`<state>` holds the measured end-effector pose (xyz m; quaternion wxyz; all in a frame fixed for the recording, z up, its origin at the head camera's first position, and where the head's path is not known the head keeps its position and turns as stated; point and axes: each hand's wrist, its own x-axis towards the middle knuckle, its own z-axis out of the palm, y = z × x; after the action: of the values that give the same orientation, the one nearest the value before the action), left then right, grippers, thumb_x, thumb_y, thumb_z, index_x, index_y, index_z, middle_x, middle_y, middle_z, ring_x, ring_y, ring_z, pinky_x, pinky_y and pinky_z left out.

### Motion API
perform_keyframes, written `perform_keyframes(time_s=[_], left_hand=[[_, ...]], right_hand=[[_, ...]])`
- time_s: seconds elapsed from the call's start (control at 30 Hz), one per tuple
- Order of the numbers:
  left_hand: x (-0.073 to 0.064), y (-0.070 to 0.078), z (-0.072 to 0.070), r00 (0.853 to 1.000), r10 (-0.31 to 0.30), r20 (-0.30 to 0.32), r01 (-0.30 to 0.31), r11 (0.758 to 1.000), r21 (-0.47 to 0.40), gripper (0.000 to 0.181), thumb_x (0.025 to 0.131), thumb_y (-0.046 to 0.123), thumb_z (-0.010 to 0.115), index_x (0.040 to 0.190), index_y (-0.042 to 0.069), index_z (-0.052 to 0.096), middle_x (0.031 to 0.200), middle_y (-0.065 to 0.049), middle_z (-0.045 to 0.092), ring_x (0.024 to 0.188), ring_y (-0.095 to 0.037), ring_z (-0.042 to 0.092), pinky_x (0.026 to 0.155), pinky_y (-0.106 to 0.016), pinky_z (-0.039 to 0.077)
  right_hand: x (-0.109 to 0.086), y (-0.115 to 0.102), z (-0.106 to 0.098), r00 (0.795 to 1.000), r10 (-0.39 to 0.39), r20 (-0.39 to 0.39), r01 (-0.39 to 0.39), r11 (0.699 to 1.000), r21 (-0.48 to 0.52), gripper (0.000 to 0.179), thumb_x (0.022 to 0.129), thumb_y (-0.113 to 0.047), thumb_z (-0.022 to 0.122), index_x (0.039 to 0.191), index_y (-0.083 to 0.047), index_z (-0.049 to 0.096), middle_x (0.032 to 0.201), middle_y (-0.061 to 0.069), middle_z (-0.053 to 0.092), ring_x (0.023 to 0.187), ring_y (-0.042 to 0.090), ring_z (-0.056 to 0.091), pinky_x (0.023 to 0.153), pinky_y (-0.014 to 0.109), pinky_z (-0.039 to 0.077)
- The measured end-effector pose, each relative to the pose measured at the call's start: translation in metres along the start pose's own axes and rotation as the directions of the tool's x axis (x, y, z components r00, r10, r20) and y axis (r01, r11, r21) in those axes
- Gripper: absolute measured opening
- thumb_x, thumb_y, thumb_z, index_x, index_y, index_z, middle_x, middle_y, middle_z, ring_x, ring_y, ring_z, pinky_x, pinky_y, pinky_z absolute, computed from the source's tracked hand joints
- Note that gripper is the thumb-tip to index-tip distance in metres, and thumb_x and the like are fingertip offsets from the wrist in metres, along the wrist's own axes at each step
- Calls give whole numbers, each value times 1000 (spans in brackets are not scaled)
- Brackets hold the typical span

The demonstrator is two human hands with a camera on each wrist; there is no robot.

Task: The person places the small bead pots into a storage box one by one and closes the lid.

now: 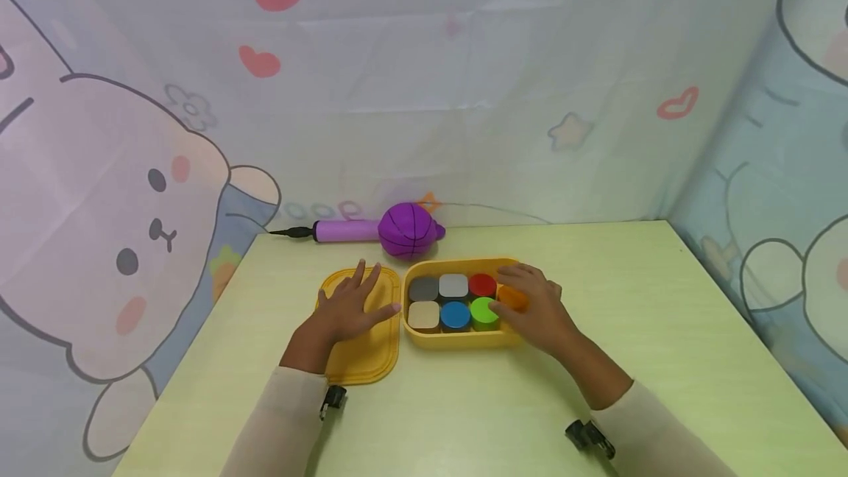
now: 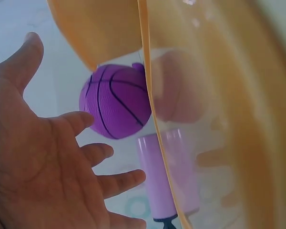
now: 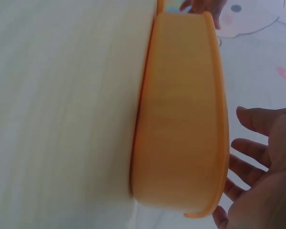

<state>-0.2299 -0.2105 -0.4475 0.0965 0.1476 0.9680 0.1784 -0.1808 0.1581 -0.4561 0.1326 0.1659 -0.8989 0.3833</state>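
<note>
A yellow open box point(image 1: 464, 341) holds several small pieces with flat coloured tops: grey, white, red, orange, beige, blue and green. My right hand point(image 1: 539, 308) hovers over the box's right end, its thumb and fingers spread on either side of the orange piece point(image 1: 513, 298). The thumb overlaps the green piece point(image 1: 484, 311) in the head view. In the right wrist view, those fingers lie behind the box's rim, with no held thing showing. Fingers spread, my left hand point(image 1: 347, 308) is above the flat yellow lid point(image 1: 367, 359), left of the box; its palm shows bare in the left wrist view.
A purple toy basketball point(image 1: 407, 230) and a light-purple hand pump point(image 1: 347, 231) lie behind the lid and box. Past the pale table's point(image 1: 636, 300) back edge hangs a printed cloth point(image 1: 464, 94) with cartoon figures.
</note>
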Motion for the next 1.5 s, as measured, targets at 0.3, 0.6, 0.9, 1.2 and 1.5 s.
perform_keyframes(time_s=[0.3, 0.6, 0.9, 1.2, 1.5], left_hand=[[3, -14, -13, 998, -61, 2, 61, 998, 9, 107, 99, 84, 48, 178, 21, 13, 185, -19, 1, 166, -59, 15, 120, -93, 3], [1, -36, -20, 989, -141, 48, 140, 990, 29, 116, 94, 85, 55, 177, 14, 15, 183, -28, -1, 161, -67, 18, 116, -96, 8], [7, -55, -17, 986, -149, 78, 149, 989, -2, 127, 88, 82, 69, 177, 13, 10, 182, -29, -3, 163, -66, 10, 118, -94, 6], [14, -78, -6, 995, -93, 41, 98, 989, -112, 136, 84, 77, 79, 177, 7, 7, 181, -34, 1, 165, -63, 7, 120, -93, 10], [14, -88, 2, 997, -78, 18, 80, 974, -211, 139, 82, 73, 84, 177, 9, 5, 181, -33, 0, 165, -62, 3, 120, -93, 1]], right_hand=[[-10, -27, 17, 993, -114, 19, 111, 987, 117, 49, 93, -11, 88, 138, -1, 74, 154, 17, 63, 148, 42, 53, 117, 62, 52], [-24, -58, 33, 977, -117, 181, 66, 963, 262, 50, 98, -20, 84, 146, -12, 70, 163, 7, 57, 153, 37, 53, 121, 62, 49], [-33, -73, 46, 944, -159, 289, 40, 925, 378, 51, 100, -28, 82, 146, -12, 68, 159, 10, 62, 148, 30, 59, 118, 49, 55], [-33, -80, 61, 852, -87, 515, -97, 942, 320, 56, 104, -40, 76, 154, -19, 62, 162, 1, 60, 151, 24, 57, 124, 51, 49], [-34, -82, 75, 750, -23, 661, -182, 953, 240, 75, 103, -55, 71, 166, -21, 48, 173, -1, 46, 164, 26, 38, 135, 60, 30]])
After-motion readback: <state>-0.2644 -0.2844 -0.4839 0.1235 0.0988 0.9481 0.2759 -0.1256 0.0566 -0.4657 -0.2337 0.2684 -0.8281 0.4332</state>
